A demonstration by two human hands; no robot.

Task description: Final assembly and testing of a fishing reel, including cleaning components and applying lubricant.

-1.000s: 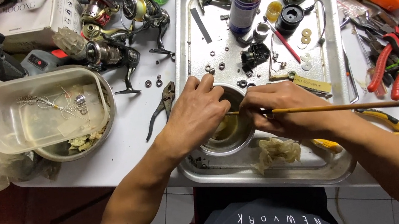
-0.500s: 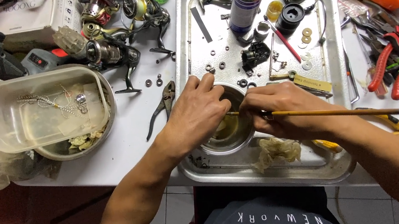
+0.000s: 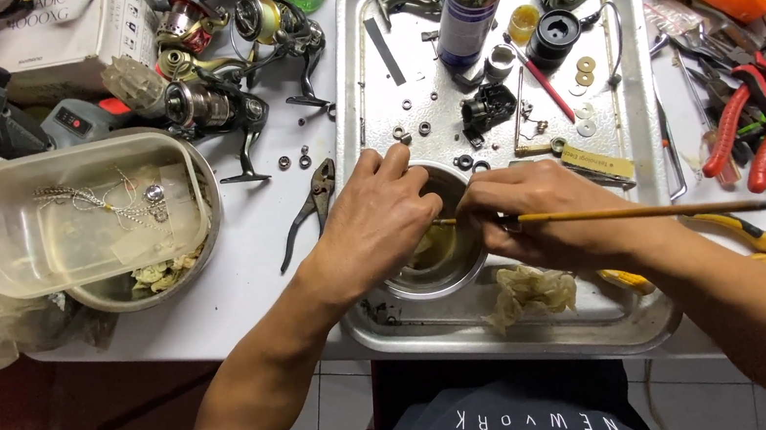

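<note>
The small steel bowl (image 3: 438, 257) sat at the near end of the dented metal tray (image 3: 637, 162), holding yellowish liquid. The left hand (image 3: 374, 221) curled its fingers over the rim, gripping something hidden; the right hand (image 3: 536, 219) pinched a thin wooden-handled brush (image 3: 639, 209), tip dipped inside. Washers, a black reel part (image 3: 487, 108) and other loose pieces lay uncleaned, so the work seemed midway.

Two hands are working over a small steel bowl (image 3: 430, 273) in a metal tray (image 3: 637, 162); the left hand (image 3: 384, 220) is gripping its rim, the right hand (image 3: 531, 215) is holding a thin brush (image 3: 639, 209).
</note>
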